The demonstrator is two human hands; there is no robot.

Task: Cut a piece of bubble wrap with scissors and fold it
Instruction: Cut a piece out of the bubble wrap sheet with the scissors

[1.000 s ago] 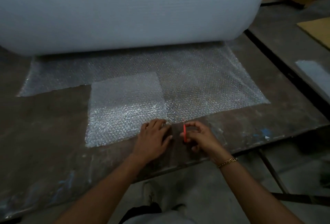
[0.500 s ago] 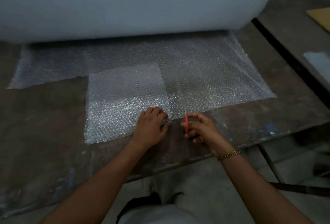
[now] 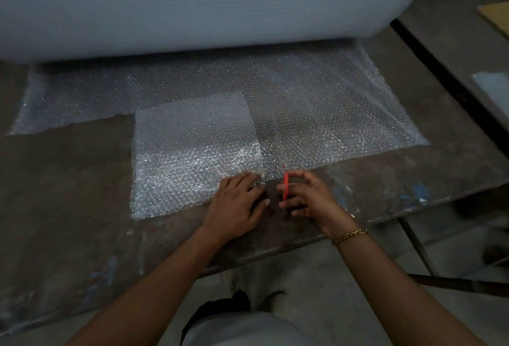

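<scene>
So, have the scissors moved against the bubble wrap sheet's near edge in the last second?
Yes, slightly. The scissors in the right hand have pushed forward past the near edge of the bubble wrap sheet, toward the roll; earlier their tip sat at that edge.

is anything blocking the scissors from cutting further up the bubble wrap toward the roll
Nothing visible does. The scissors in the right hand point up a bare stretch of bubble wrap. The left hand and folded piece lie to the left of that line.
</scene>
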